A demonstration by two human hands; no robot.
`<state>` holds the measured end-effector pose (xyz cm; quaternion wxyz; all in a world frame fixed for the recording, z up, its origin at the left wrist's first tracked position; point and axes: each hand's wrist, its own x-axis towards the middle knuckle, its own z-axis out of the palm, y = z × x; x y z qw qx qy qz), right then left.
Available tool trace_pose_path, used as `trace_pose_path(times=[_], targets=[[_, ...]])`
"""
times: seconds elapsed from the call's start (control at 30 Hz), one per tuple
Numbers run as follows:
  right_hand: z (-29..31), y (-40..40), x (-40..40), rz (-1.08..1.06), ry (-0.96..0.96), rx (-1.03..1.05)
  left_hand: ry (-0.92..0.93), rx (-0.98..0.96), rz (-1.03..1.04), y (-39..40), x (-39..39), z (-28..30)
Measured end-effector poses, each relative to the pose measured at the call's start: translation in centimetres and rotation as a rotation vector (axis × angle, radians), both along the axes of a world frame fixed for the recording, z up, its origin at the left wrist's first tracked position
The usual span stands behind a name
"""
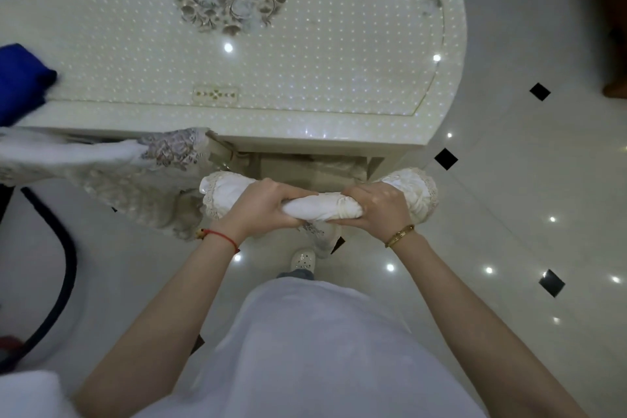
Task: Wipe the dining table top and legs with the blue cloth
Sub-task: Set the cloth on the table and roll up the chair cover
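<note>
Both the left hand (268, 204) and the right hand (376, 205) grip a rolled white lace cloth (319, 207); the blue cloth (20, 81) looks soft and light, easy to grasp by bunching it.

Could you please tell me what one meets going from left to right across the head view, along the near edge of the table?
Blue cloth → lace table covering hanging off the edge → left hand → rolled white cloth → right hand → black floor diamond.
</note>
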<state>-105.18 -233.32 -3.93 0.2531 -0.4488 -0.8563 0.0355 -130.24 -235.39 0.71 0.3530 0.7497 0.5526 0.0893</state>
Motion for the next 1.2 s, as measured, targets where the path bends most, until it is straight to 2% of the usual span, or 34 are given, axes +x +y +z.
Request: trace_pose_path(times=[0.3, 0.57, 0.73, 0.83, 0.93, 1.07, 1.2], targets=[[0.4, 6.8, -0.9, -0.058, -0.004, -0.023, -0.011, -0.008, -0.002, 7.3, -0.6, 0.6], [-0.3, 7.5, -1.1, -0.055, -0.048, -0.103, -0.009, -0.027, -0.011, 8.2, -0.8, 0.6], [0.9, 6.7, -0.6, -0.055, -0.056, -0.320, 0.122, -0.026, -0.072, 8.3, 0.1, 0.9], [1.1, 5.6, 2.0, -0.085, 0.077, -0.409, 0.151, -0.035, -0.145, 8.5, 3.0, 1.9], [1.2, 3.9, 7.0, -0.201, 0.208, -0.399, 0.010, 0.004, -0.176, 9.2, 8.7, 2.7], [0.6, 0.4, 16.8, -0.523, 0.354, -0.405, -0.070, 0.035, -0.140, 10.5, 18.6, 2.3], [-1.4, -4.5, 28.7, -0.836, 0.441, -0.625, -0.139, 0.010, -0.029, 11.6, 29.4, 0.4]])
